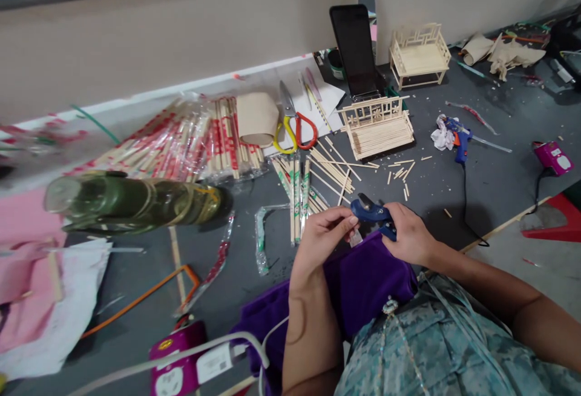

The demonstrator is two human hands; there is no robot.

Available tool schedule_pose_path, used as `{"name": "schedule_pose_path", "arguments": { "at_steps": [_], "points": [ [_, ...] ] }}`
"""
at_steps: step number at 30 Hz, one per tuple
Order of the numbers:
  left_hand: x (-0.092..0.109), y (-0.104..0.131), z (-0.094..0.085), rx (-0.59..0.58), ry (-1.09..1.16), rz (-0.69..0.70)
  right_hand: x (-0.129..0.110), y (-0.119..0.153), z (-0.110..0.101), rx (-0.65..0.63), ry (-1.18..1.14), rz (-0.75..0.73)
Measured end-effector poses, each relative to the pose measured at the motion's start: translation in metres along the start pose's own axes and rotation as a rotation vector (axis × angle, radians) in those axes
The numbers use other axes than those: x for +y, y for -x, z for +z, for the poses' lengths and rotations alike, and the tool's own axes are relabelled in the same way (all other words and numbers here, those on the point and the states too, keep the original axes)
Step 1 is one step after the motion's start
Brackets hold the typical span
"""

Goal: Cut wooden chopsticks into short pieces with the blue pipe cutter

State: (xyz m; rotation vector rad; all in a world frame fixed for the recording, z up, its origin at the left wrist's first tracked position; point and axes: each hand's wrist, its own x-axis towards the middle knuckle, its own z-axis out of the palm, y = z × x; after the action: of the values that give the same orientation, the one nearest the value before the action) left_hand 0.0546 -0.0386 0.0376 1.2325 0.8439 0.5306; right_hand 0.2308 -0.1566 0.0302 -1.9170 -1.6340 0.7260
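My right hand (407, 232) is wrapped round a pair of dark blue hand cutters (368, 209), whose short dark jaws point up and left. Just left of the cutters, my left hand (327, 231) is closed in a pinch. What its fingers hold is too small to make out; a pale, clear scrap (356, 238) shows under the fingertips. Both hands are above a purple cloth (367, 272) at the table's front edge. Beyond them lie loose thin sticks (333, 169), short cut pieces (399, 172) and a small stick-built bench (379, 132) with a patterned back.
A finished-looking miniature bench (420, 57) stands behind, beside a propped phone (356, 51). Scissors (295, 123), wrapped chopsticks (181, 141) and a green bottle (136, 199) lie leftward. At right are a blue glue gun (462, 145) with its cord and a purple socket block (554, 158).
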Motion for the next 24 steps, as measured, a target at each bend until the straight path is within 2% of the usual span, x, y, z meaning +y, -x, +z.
{"name": "schedule_pose_path", "arguments": {
  "at_steps": [11,24],
  "points": [
    [-0.0021,0.0011,-0.0022,-0.01,-0.038,0.028,-0.0017,0.0014,0.0003,-0.033,0.004,0.041],
    [-0.0028,0.0015,-0.0006,0.034,-0.12,-0.006,-0.0033,0.0002,0.0012,-0.154,0.051,0.144]
  ]
}}
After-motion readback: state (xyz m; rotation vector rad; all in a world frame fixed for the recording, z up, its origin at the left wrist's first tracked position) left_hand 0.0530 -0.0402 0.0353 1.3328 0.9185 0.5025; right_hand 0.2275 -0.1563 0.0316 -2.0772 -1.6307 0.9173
